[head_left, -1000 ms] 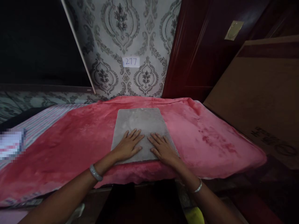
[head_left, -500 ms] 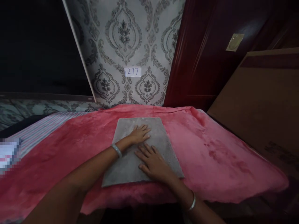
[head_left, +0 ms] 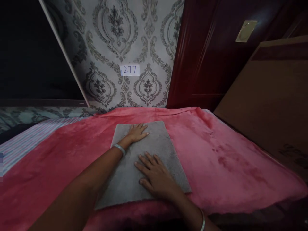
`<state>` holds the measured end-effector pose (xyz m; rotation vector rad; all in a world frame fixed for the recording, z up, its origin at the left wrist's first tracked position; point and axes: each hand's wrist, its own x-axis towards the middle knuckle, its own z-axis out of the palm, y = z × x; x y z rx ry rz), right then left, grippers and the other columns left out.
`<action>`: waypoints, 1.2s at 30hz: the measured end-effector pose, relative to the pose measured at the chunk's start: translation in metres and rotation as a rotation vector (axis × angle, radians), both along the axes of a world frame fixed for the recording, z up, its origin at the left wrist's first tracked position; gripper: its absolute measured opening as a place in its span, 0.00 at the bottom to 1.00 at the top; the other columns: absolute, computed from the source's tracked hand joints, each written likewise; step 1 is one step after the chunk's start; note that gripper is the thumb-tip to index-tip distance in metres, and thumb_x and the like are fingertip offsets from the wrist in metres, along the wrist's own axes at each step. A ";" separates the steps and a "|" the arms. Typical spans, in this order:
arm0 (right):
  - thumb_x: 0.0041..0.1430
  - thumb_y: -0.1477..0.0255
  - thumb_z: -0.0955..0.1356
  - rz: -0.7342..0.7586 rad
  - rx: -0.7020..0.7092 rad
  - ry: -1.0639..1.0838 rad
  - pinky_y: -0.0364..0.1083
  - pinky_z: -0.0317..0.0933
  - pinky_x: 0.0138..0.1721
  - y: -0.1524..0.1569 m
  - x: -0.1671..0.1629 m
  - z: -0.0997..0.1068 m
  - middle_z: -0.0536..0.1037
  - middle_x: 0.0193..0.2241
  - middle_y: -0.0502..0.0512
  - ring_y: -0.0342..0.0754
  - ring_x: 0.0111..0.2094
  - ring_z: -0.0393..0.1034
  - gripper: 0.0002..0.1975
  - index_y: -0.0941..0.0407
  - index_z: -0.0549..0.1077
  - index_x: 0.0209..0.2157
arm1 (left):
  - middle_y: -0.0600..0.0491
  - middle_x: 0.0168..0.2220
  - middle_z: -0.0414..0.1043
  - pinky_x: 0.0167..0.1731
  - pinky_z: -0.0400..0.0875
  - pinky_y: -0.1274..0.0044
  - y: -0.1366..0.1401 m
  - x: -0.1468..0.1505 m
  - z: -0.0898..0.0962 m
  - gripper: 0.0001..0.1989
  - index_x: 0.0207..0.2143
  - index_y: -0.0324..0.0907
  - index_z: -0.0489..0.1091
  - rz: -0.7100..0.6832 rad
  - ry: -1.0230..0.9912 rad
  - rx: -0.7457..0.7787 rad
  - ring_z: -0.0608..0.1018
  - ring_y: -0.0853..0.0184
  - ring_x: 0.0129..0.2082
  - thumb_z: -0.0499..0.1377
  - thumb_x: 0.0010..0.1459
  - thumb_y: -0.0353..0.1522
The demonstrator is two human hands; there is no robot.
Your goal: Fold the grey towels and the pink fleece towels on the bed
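A grey, short-piled rectangular mat (head_left: 158, 141) lies flat on a red-pink plush blanket (head_left: 204, 160). My left hand (head_left: 136, 132) rests palm down on the mat's far part, fingers spread, with a silvery bangle at the wrist. Nearer to me, my right hand (head_left: 156, 176) lies flat on the mat's lower right part, its fingers apart; that wrist has a bangle too. Neither hand grips anything. What lies beneath the palms is hidden.
A striped cloth (head_left: 29, 138) shows past the blanket on the left, below a large dark screen (head_left: 36, 54). At the right leans a big cardboard box (head_left: 269, 96). Behind are a patterned wall with a paper label (head_left: 130, 70) reading 277 and a dark red door (head_left: 207, 64).
My hands have moved apart: the left slid towards the mat's far edge, the right slightly nearer to me. The whole view has shifted a little closer.
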<state>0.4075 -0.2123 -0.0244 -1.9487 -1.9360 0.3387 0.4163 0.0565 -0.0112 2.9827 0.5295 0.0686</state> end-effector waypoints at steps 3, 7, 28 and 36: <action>0.70 0.55 0.60 -0.004 0.003 -0.015 0.63 0.30 0.71 0.000 -0.001 0.000 0.46 0.73 0.49 0.54 0.73 0.32 0.31 0.44 0.53 0.71 | 0.43 0.73 0.47 0.67 0.46 0.52 -0.004 -0.002 0.004 0.34 0.71 0.48 0.51 0.008 0.011 0.009 0.53 0.52 0.72 0.44 0.67 0.51; 0.71 0.55 0.60 -0.016 0.015 -0.041 0.62 0.32 0.71 0.001 -0.002 0.000 0.47 0.73 0.49 0.54 0.73 0.33 0.30 0.45 0.55 0.70 | 0.42 0.73 0.47 0.67 0.46 0.54 -0.010 -0.003 0.009 0.35 0.71 0.46 0.50 0.016 0.032 0.044 0.52 0.52 0.72 0.43 0.68 0.51; 0.66 0.67 0.65 -0.035 0.252 0.091 0.55 0.61 0.62 0.010 0.034 0.013 0.77 0.56 0.56 0.53 0.59 0.69 0.19 0.51 0.75 0.57 | 0.46 0.74 0.44 0.68 0.43 0.52 -0.029 -0.028 0.009 0.31 0.71 0.47 0.52 -0.096 -0.096 -0.039 0.49 0.54 0.73 0.45 0.69 0.46; 0.70 0.60 0.59 -0.302 0.193 -0.170 0.63 0.46 0.68 0.082 0.111 0.020 0.57 0.69 0.60 0.57 0.71 0.46 0.31 0.55 0.57 0.70 | 0.43 0.73 0.46 0.69 0.43 0.54 -0.019 -0.019 -0.008 0.32 0.71 0.42 0.49 0.003 -0.119 -0.056 0.49 0.56 0.73 0.44 0.69 0.43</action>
